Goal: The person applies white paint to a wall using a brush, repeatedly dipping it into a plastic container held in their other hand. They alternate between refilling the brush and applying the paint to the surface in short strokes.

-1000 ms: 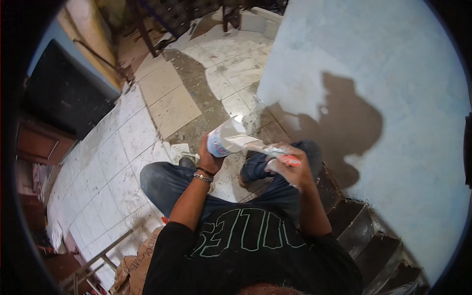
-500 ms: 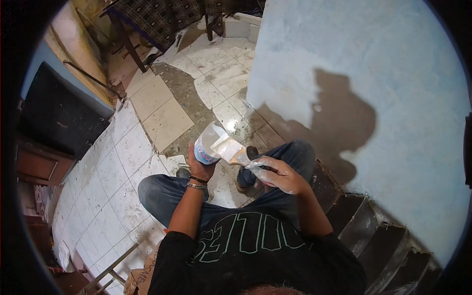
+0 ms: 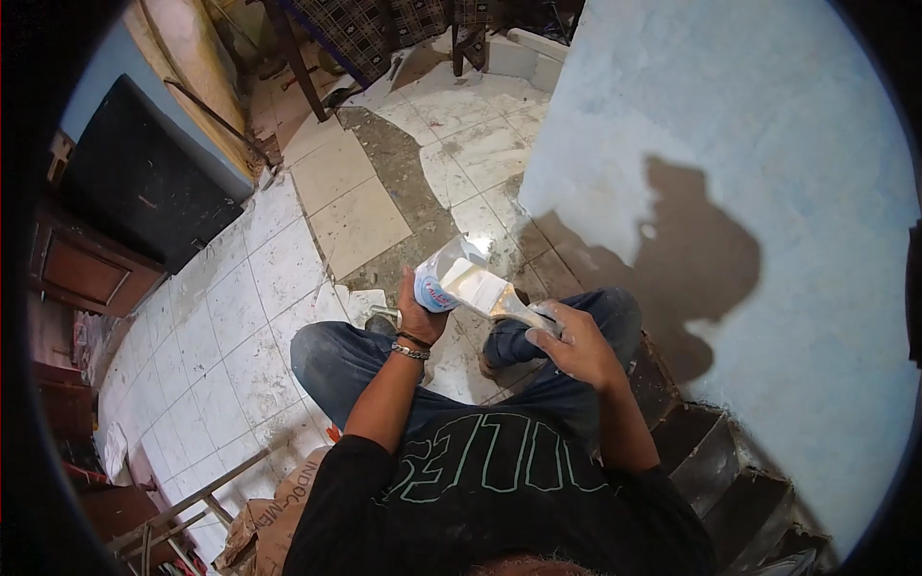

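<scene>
My left hand (image 3: 421, 320) is wrapped round a clear plastic cup (image 3: 435, 287) with a blue, white and red label, held tilted above my lap. In my right hand (image 3: 580, 344) is a wide paintbrush (image 3: 479, 290), gripped by its handle. Its bristles are coated white and overlap the mouth of the cup in this view. White smears cover parts of my right fingers. Below both hands are my bent knees in dark trousers.
A pale blue wall (image 3: 807, 192) rises on the right, above dark steps (image 3: 687, 432). White-splashed floor tiles (image 3: 216, 322) spread to the left. A cloth-draped table (image 3: 365, 38) stands ahead; a cardboard piece (image 3: 279, 509) and a wooden frame (image 3: 206, 490) lie lower left.
The whole view has shifted slightly, so the scene sits further right. My right hand has turned on the brush handle, and the brush overlaps the cup's mouth more.
</scene>
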Motion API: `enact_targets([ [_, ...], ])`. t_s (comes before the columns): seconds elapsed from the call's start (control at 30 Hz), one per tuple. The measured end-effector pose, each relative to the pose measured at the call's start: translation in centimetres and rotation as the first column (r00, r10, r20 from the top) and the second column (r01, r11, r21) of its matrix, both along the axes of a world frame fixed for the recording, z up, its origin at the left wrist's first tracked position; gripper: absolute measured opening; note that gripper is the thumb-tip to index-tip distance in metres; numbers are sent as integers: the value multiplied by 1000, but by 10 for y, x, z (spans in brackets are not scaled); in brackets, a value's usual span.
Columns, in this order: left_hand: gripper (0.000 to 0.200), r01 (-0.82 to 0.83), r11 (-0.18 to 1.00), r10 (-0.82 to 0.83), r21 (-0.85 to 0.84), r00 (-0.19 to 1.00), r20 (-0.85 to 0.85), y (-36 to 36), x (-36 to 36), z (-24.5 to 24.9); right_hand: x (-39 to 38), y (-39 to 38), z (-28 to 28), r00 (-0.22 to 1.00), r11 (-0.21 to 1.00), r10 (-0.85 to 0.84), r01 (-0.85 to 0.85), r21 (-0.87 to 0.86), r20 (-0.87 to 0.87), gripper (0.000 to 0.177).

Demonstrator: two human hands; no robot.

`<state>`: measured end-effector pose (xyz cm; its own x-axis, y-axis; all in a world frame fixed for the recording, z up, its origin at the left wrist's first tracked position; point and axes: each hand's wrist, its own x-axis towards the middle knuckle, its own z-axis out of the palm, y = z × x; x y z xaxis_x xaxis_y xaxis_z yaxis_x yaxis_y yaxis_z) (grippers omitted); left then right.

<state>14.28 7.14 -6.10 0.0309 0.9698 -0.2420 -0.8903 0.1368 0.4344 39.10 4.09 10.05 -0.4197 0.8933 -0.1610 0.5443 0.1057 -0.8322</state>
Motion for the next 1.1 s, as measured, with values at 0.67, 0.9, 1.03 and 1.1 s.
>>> enact_targets([
  [0.67, 64, -28, 998, 32, 55, 998, -61, 0, 1, 3, 13, 17, -28, 997, 997, -73, 73, 2, 6, 36],
  [0.9, 66, -20, 999, 21, 48, 1000, -19, 1, 0, 1, 6, 20, -29, 999, 976, -52, 52, 210, -7, 30],
  [1.03, 66, -22, 998, 25, 52, 999, -47, 0, -1, 2, 9, 22, -33, 997, 955, -12, 34, 294, -77, 25],
  [1.1, 66, -27, 998, 30, 53, 998, -55, 0, -1, 3, 8, 19, -25, 994, 976, -15, 38, 213, -109, 24],
])
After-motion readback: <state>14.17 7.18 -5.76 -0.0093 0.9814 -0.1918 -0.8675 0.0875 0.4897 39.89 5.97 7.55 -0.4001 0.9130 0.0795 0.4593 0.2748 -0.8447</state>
